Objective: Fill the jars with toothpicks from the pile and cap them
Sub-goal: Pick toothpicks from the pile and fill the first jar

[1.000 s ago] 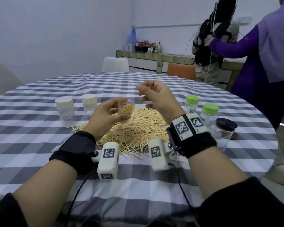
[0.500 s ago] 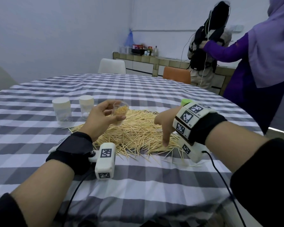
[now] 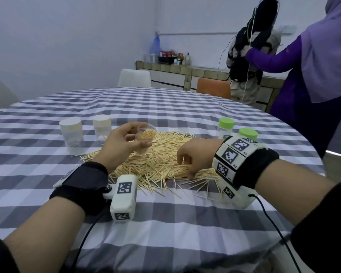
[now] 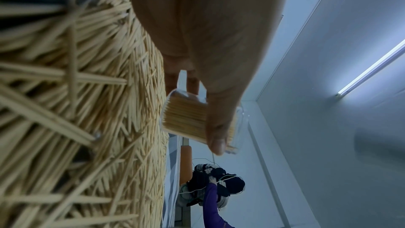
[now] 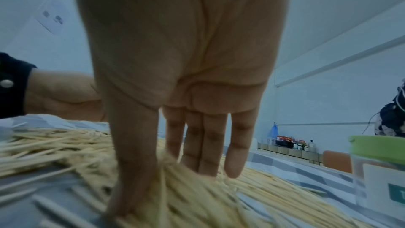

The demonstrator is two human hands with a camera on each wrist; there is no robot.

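A heap of toothpicks (image 3: 161, 158) lies mid-table on the checked cloth (image 3: 165, 107). My left hand (image 3: 141, 134) holds a small clear uncapped jar (image 3: 142, 151) just above the heap's far left part, thumb in front and fingers behind. The jar is packed with upright toothpicks. In the left wrist view the jar (image 4: 184, 117) sits between thumb and fingers of the left hand (image 4: 201, 103), with the heap (image 4: 87, 93) below. My right hand (image 3: 185, 164) reaches down into the heap's right side. In the right wrist view, the right hand (image 5: 171, 171) has straight fingers and a spread thumb touching the toothpicks (image 5: 65, 148).
Two white-capped jars (image 3: 71, 133) (image 3: 102, 131) stand at the left of the heap. Two green-capped jars (image 3: 225, 127) (image 3: 248, 133) stand at its right, one close to my right wrist (image 5: 377, 171). Two people stand beyond the table's right edge. A white chair (image 3: 134, 77) and an orange chair (image 3: 214, 88) are behind.
My right hand has come down from beside the jar's mouth to the right side of the heap, fingers now in the toothpicks. The left hand keeps holding the jar.
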